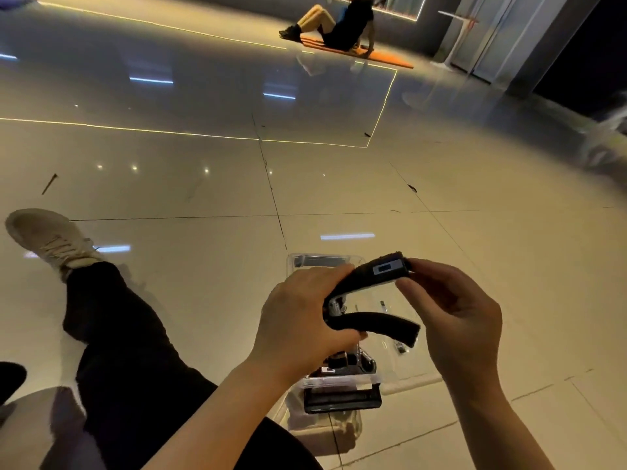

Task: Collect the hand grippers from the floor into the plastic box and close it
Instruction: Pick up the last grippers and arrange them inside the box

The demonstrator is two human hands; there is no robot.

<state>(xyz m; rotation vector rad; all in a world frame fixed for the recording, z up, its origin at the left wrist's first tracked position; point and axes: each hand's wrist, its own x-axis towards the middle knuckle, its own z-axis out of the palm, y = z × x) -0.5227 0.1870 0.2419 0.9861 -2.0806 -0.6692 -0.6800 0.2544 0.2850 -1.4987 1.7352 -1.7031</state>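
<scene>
Holding a black hand gripper above the open clear plastic box near the knees. Left hand wrapping the spring end and lower handle; right hand pinching the tip of the upper handle by its counter window. Likely feeling light, stiff and springy, foam grips unlikely to slip; best taken by the handles. Showing another gripper already in the box; farther off, glossy tiled floor and a person on an orange mat.

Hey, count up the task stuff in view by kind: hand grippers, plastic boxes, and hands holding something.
Hand grippers: 2, the held hand gripper and one in the box
Clear plastic box: 1
Hands holding: 2, left hand, right hand
Total: 5
</scene>
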